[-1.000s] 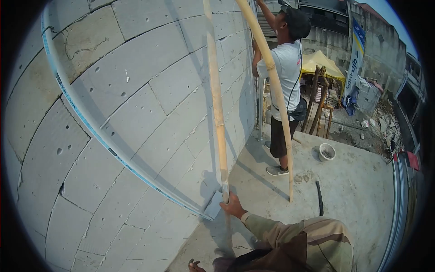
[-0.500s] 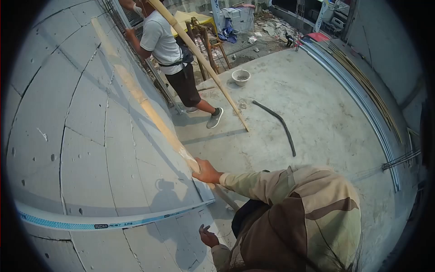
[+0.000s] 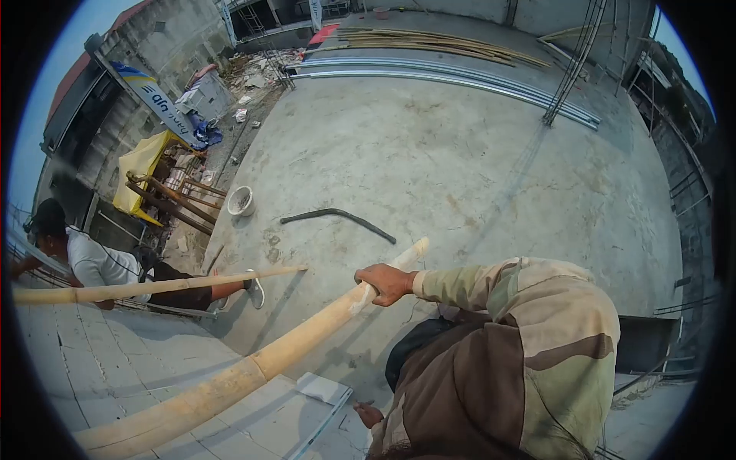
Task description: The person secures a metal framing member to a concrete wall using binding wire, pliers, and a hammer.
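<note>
Right hand (image 3: 383,282): clamped right round the bamboo pole (image 3: 253,368), knuckles up, just short of its cut end, dead centre of the view.
Bamboo pole: thick, pale yellow, smooth and jointed. It runs from the butt end near centre down to 8 o'clock, fattening as it nears the camera, with a chalky white smear by the grip.
Left hand (image 3: 369,414): low at 6 o'clock, tucked against the body. Only a sliver shows, so whether it is open or closed I can't tell.
Sleeve (image 3: 529,337): camouflage cloth in tan and brown patches, filling 4 to 5 o'clock.
Block wall (image 3: 115,360): grey blocks, pitted faces, thin mortar lines, across 7 to 8 o'clock under the pole.
White piece (image 3: 322,387): small, flat, pale slab lying at the wall's edge, just beside the pole, near 6 o'clock.
Second pole (image 3: 153,285): thinner bamboo, running level at 9 o'clock.
Co-worker (image 3: 96,264): white shirt, dark shorts, close against the wall at 9 o'clock, right behind that thinner pole.
Concrete floor (image 3: 475,169): broad, grey, blotchy slab from centre up to 1 o'clock.
Black hose (image 3: 337,218): dark, limp curve lying on the floor, just above centre.
Bucket (image 3: 241,201): round, whitish, at 10 o'clock.
Metal rails (image 3: 445,75): long, shiny, silvery strips at 12 o'clock, with a bamboo stack (image 3: 429,42) just beyond them.
</note>
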### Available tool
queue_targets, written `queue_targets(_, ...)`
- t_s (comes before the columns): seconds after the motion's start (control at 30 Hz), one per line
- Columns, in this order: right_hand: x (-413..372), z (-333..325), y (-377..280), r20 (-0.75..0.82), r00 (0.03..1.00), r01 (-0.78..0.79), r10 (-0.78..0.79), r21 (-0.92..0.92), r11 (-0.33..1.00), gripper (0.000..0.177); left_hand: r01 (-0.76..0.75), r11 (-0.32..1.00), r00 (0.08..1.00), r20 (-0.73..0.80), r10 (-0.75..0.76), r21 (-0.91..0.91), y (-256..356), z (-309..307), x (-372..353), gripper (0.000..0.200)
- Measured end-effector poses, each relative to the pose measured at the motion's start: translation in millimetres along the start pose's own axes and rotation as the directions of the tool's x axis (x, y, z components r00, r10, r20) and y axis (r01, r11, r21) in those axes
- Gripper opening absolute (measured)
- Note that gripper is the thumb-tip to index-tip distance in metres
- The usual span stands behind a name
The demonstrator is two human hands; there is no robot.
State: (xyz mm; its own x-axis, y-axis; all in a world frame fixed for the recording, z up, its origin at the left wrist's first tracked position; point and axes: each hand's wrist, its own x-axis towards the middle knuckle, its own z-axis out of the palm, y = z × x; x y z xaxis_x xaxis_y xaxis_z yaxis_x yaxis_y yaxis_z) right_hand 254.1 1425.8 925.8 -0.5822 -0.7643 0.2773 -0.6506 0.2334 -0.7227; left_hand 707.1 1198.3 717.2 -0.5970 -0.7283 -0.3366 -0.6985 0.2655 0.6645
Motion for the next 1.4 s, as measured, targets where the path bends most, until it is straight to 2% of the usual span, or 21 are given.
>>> queue_targets(0.23,-249,-247,204,0.12,0.913,-0.353,0.389,-0.239,0.904,0.037,0.16,0.968,0.976,0.118,-0.185,0.193,171,172,21,0.082)
queue_targets(0.33,-297,-344,250,0.015,0.836,-0.528,0.548,-0.247,0.812,0.042,0.22,0.941,0.957,0.13,-0.259,0.258,253,226,23,0.08)
queue_targets(0.47,-314,-444,338,-0.023,0.761,-0.64,0.648,-0.183,0.746,0.044,0.233,0.912,0.941,0.159,-0.298,0.337,361,311,59,0.078)
queue_targets(0.57,-307,-495,419,-0.271,0.492,-0.868,0.827,-0.23,0.441,0.042,0.23,0.88,0.934,0.16,-0.32,0.416,430,374,112,0.076)
queue_targets(0.6,-299,-516,449,-0.274,0.472,-0.879,0.838,-0.222,0.423,0.042,0.227,0.868,0.931,0.164,-0.327,0.441,457,399,133,0.076)
queue_targets(0.67,-287,-553,502,-0.368,0.285,-0.954,0.885,-0.195,0.226,0.041,0.212,0.849,0.928,0.172,-0.33,0.485,514,450,185,0.075)
queue_targets(0.7,-279,-574,524,-0.411,0.247,-0.966,0.878,-0.171,0.192,0.036,0.203,0.848,0.928,0.182,-0.326,0.49,548,477,214,0.074)
queue_targets(0.73,-270,-600,547,-0.43,0.217,-0.974,0.876,-0.161,0.162,0.036,0.2,0.855,0.929,0.185,-0.321,0.479,587,508,245,0.074)
queue_targets(0.8,-255,-645,578,-0.448,0.03,-0.997,0.893,-0.072,-0.002,0.031,0.217,0.89,0.929,0.197,-0.315,0.401,670,572,308,0.073)
queue_targets(0.83,-250,-669,591,-0.453,0.005,-0.998,0.891,-0.064,-0.027,0.031,0.229,0.917,0.934,0.193,-0.302,0.327,717,607,338,0.072)
queue_targets(0.9,-238,-724,622,-0.524,-0.073,-0.997,0.849,0.007,-0.081,0.028,0.236,0.966,0.95,0.183,-0.253,0.106,823,686,397,0.071)
queue_targets(0.97,-229,-776,657,-0.52,-0.123,-0.992,0.845,0.044,-0.117,0.03,0.104,0.984,0.978,0.196,-0.074,-0.147,947,774,454,0.07)
queue_targets(1.0,-223,-801,681,-0.511,-0.146,-0.989,0.847,0.06,-0.134,0.031,-0.018,0.976,0.978,0.197,0.062,-0.219,1010,817,476,0.07)
queue_targets(1.03,-217,-823,709,-0.51,-0.158,-0.987,0.846,0.073,-0.14,0.031,-0.203,0.979,0.923,0.331,0.198,-0.019,1077,846,498,0.071)
queue_targets(1.07,-212,-848,740,-0.508,-0.157,-0.988,0.847,0.087,-0.131,0.032,-0.289,0.955,0.892,0.344,0.292,-0.06,1157,872,489,0.069)
queue_targets(1.13,-201,-897,811,-0.491,-0.158,-0.987,0.857,0.101,-0.124,0.033,-0.518,0.85,0.823,0.324,0.467,0.09,1288,916,479,0.064)
queue_targets(1.23,-170,-980,931,-0.478,-0.14,-0.987,0.867,0.133,-0.087,0.036,-0.532,0.842,0.836,0.214,0.505,0.092,1377,990,489,0.065)
queue_targets(1.27,-157,-1031,980,-0.495,-0.114,-0.99,0.862,0.124,-0.06,0.036,-0.43,0.899,0.888,0.217,0.405,0.082,1400,1022,491,0.065)
queue_targets(1.3,-141,-1061,1016,-0.483,-0.091,-0.992,0.871,0.125,-0.035,0.035,-0.318,0.942,0.931,0.225,0.288,0.106,1388,1040,501,0.065)
queue_targets(1.37,-104,-1120,1081,-0.448,-0.05,-0.992,0.892,0.123,0.007,0.035,0.01,0.997,0.95,0.311,0.014,-0.073,1331,1097,530,0.077)
queue_targets(1.4,-83,-1157,1115,-0.44,-0.022,-0.993,0.898,0.112,0.031,0.035,0.095,0.995,0.95,0.3,-0.084,-0.021,1326,1108,513,0.079)
